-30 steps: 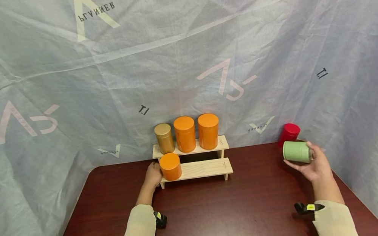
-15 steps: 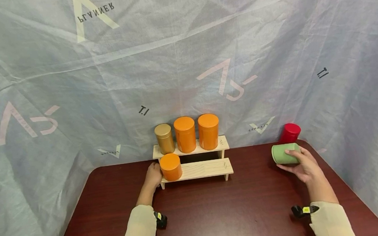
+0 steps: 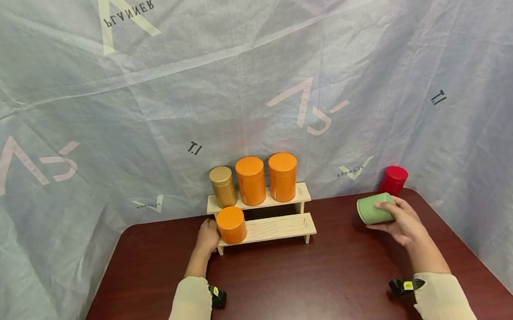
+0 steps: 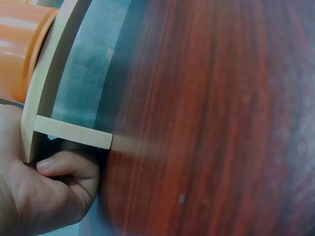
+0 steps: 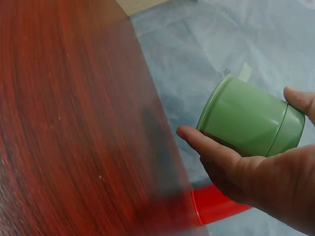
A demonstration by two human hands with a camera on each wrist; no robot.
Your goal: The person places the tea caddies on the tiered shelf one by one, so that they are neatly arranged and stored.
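Backdrop sheet (image 3: pixel 95 119) hangs behind and around a dark red-brown tabletop (image 3: pixel 297 290). At the back edge stands 1 wooden 2-step rack (image 3: pixel 286 227). Change over the last second: the right hand (image 3: pixel 399 223) has carried the green tin (image 3: pixel 373 209) leftward and slightly down, from beside the red tin (image 3: pixel 394 179) toward the rack; the tin now lies on its side in the grip, base end pointing at the rack, held clear of the tabletop as far as the head view shows. Judged from that, the tin is in mid-carry and well apart from the rack, with the lower step's bare length the nearest open place. Right wrist view confirms the hold: thumb (image 5: pixel 206 145) under the tin's body, a fingertip on its far end, fingers curled round it. Left hand (image 3: pixel 208 237) has not moved; it grips the rack's left end, and the left wrist view shows the thumb (image 4: pixel 66 164) tucked under the lower board by the leg, steadying it. Count: 6 tins in all. 3 orange tins, 2 on the upper step (image 3: pixel 250 180) and 1 on the lower step (image 3: pixel 232 224) just beside the left hand; 1 gold tin (image 3: pixel 222 186) at the upper step's left end; 1 green; 1 red, upright on the tabletop behind the right hand.
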